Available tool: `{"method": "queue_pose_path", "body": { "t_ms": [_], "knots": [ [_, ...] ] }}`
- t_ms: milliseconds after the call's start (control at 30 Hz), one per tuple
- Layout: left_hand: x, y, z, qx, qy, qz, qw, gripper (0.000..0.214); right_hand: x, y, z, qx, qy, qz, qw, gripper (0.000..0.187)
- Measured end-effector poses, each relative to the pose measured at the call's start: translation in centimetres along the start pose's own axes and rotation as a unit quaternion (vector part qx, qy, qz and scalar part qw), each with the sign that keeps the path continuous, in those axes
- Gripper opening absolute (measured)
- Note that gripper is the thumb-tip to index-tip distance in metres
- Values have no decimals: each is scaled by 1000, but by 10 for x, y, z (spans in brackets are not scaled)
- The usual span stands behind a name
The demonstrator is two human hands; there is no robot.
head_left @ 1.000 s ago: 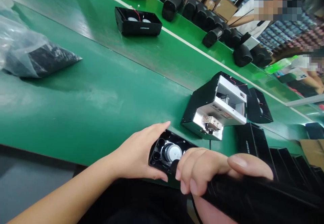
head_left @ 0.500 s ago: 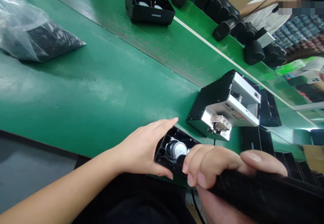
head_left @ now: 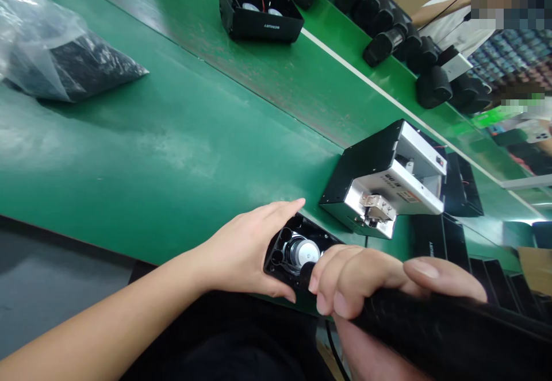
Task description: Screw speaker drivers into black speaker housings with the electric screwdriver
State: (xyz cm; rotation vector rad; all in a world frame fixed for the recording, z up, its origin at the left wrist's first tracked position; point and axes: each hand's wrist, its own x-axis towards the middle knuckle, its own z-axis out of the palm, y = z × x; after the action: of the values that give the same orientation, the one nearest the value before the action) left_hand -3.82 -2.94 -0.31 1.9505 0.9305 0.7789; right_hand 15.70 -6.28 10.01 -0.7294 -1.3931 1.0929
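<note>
My left hand [head_left: 245, 249] grips the left end of a black speaker housing [head_left: 317, 229], fingers on its far side and thumb along its near side. Inside the housing sits a round speaker driver [head_left: 307, 251] with a silver back. My right hand [head_left: 366, 280] is wrapped around a thick black electric screwdriver [head_left: 457, 332]. The tool's narrow front end points down into the housing beside the driver, and its tip is hidden. The fingers of my right hand cover the housing's right part.
A screw feeder [head_left: 375, 180] stands just beyond the housing. Another open housing [head_left: 261, 16] with red wires lies farther back. A clear plastic bag [head_left: 69, 53] with dark contents rests at left. Black housings [head_left: 435, 243] are at right. A person [head_left: 452, 16] is across the bench.
The view has shifted very slightly. Both hands keep nearly the same place on the speaker housing and the electric screwdriver.
</note>
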Motion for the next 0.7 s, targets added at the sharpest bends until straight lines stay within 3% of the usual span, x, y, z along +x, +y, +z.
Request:
{"method": "queue_pose_path", "body": {
  "t_ms": [133,233,333,467,567,700],
  "knots": [
    [1,2,-2,-7,-12,-4,1000,142,-5,-2,3,1,-37,66,997,28],
    [2,2,-3,-22,-16,0,1000,139,-10,5,5,-19,-73,20,997,27],
    [1,2,-3,-27,-15,4,1000,138,-7,13,9,-47,-71,-27,996,31],
    [-1,1,-2,-24,-9,6,1000,140,14,14,13,-123,-89,50,987,38],
    [-1,1,-1,-23,-7,7,1000,140,25,11,12,-145,-79,68,984,46],
    [-2,2,-1,-19,-3,4,1000,139,9,22,7,-158,-55,61,984,51]
  ]
}}
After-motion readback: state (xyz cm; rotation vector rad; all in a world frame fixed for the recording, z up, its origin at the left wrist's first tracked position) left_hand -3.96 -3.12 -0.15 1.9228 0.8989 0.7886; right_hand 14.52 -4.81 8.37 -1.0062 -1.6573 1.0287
